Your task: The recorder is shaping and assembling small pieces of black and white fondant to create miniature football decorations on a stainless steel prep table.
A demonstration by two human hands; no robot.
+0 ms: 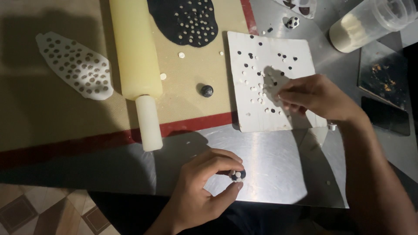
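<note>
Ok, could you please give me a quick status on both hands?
Left hand pinching small black-and-white ball over metal table. Right hand fingertips on white board, among loose dots. Nothing between them.

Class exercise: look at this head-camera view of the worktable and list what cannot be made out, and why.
- Head view: whether the right hand pinches a dot off the white board; its fingers cover the tips.
- Most of the small ball; the left hand wraps it.
- Top of the rolling pin and the black sheet: cut by the frame edge.
- What the clear cup holds: blurred, dim.
</note>
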